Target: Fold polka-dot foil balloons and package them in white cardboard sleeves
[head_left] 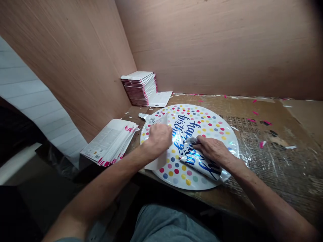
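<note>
The round foil balloon (pixel 207 124) is white, sprinkled with pink, red, yellow, blue and mint dots, its lettering a shiny blue — the same blue as on the white folded foil (pixel 199 161). A whitish sheet (pixel 157 164) lies left. The far stack (pixel 137 89) and left stack (pixel 109 141) show white with magenta edges — the wooden wall (pixel 222 47) is grained pinkish-brown.

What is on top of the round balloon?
Folded foil, held by the right hand, and a pale sheet at the left hand. The part of the round balloon beneath them cannot be seen.
</note>
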The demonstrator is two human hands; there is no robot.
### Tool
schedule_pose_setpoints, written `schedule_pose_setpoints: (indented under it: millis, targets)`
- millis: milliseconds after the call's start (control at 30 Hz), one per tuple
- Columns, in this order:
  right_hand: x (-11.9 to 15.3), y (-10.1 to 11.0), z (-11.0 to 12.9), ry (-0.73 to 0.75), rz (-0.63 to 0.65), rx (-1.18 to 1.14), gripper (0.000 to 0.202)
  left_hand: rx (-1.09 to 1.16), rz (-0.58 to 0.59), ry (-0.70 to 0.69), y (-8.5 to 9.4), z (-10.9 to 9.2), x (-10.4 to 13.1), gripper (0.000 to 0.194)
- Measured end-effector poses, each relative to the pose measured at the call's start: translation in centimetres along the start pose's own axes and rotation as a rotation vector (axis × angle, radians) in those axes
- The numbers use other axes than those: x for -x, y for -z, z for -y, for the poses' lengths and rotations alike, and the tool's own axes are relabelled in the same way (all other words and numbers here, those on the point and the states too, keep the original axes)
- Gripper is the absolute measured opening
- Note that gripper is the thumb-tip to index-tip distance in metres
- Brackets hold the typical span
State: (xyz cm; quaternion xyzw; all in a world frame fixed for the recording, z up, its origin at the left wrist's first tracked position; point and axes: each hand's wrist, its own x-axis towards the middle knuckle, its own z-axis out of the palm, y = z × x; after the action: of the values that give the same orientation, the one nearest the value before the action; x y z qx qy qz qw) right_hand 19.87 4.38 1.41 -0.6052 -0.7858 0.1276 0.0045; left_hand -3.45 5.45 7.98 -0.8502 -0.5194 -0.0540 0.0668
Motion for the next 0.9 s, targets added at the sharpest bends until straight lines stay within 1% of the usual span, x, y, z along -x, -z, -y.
schedule_pose_setpoints:
  millis: [33, 67, 100, 133, 167, 233, 300, 367, 433, 500, 533, 600, 667, 700, 767, 833, 900]
  targets:
    - [0.3, -0.2, -0.8, 0.000, 0.004, -0.022, 0.019, 0.003, 0.060, 0.051, -1.0, -1.1, -0.8, 0.042]
    - [0.8, -0.4, -1.6, 0.008, 0.007, -0.047, 0.019, 0.022, 0.163, 0.143, -1.9, -1.8, -1.3, 0.046]
    - [1.3, -0.5, -2.4, 0.016, 0.004, -0.077, 0.019, 0.047, 0.214, 0.203, -2.6, -1.8, -1.4, 0.050]
    - [1.8, -0.4, -3.1, 0.021, 0.001, -0.112, 0.019, 0.077, 0.230, 0.235, -3.2, -1.3, -1.1, 0.050]
    - [2.4, -0.3, -3.6, 0.025, -0.002, -0.154, 0.020, 0.113, 0.200, 0.214, -3.7, -0.4, -0.4, 0.046]
    - [3.6, 0.2, -3.7, 0.053, -0.004, -0.262, 0.021, 0.184, 0.059, 0.020, -4.4, 2.1, 1.7, 0.031]
    - [4.2, 0.7, -2.3, 0.113, -0.005, -0.377, 0.022, 0.208, 0.067, -0.207, -4.8, 4.1, 3.7, 0.030]
    - [4.2, 0.9, 0.3, 0.196, 0.005, -0.443, 0.022, 0.159, 0.113, -0.340, -5.2, 4.7, 5.0, 0.035]
    - [3.8, 0.3, 3.2, 0.252, 0.027, -0.398, 0.022, 0.060, 0.149, -0.391, -5.3, 4.0, 5.3, 0.034]
    - [3.1, -0.7, 5.5, 0.261, 0.051, -0.258, 0.023, -0.042, 0.197, -0.428, -5.3, 2.8, 5.1, 0.025]
    - [2.9, -1.2, 6.3, 0.255, 0.059, -0.180, 0.024, -0.089, 0.227, -0.445, -5.2, 2.2, 4.9, 0.020]
    - [2.6, -1.8, 7.2, 0.248, 0.067, -0.066, 0.026, -0.162, 0.274, -0.466, -5.0, 1.4, 4.6, 0.018]
    - [2.6, -1.9, 7.7, 0.223, 0.059, -0.028, 0.027, -0.187, 0.305, -0.454, -4.8, 1.2, 4.4, 0.020]
    - [2.6, -1.7, 7.9, 0.184, 0.035, -0.029, 0.027, -0.178, 0.309, -0.438, -4.8, 1.2, 4.3, 0.020]
    - [2.6, -1.2, 8.2, 0.044, -0.052, -0.045, 0.032, -0.139, 0.281, -0.386, -4.6, 1.2, 4.2, 0.018]
    - [2.5, -0.9, 8.5, -0.097, -0.144, -0.063, 0.047, -0.114, 0.215, -0.325, -4.4, 1.1, 4.1, 0.019]
    - [2.1, -0.8, 8.3, -0.172, -0.188, -0.091, 0.058, -0.107, 0.147, -0.285, -4.2, 1.0, 3.8, 0.021]
